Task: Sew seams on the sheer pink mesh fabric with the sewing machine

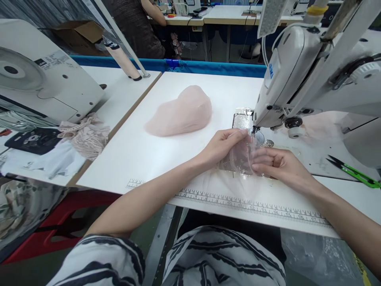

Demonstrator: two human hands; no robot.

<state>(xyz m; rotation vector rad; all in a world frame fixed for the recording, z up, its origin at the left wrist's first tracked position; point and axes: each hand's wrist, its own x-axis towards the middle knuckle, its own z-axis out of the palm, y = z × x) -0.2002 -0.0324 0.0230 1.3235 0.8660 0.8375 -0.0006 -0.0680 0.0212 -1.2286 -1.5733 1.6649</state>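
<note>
A piece of sheer pink fabric (241,157) lies at the needle of a white sewing machine (285,75), over its metal plate. My left hand (228,143) pinches the fabric just left of the presser foot, thumb and fingers together. On the right, my right hand (276,163) grips the fabric's edge a little nearer to me. Below both hands the see-through cloth hangs over the table's printed ruler (238,201). A heap of the same pink fabric (184,111) rests on the white table to the left.
Green thread snips (354,171) lie at the right. Another sewing machine (38,75) stands on the left table, near a bundle of pink cord or trim (89,137). A thread cone (123,61) is by a pole. Behind the blue cloth edge, a person (135,29) sits.
</note>
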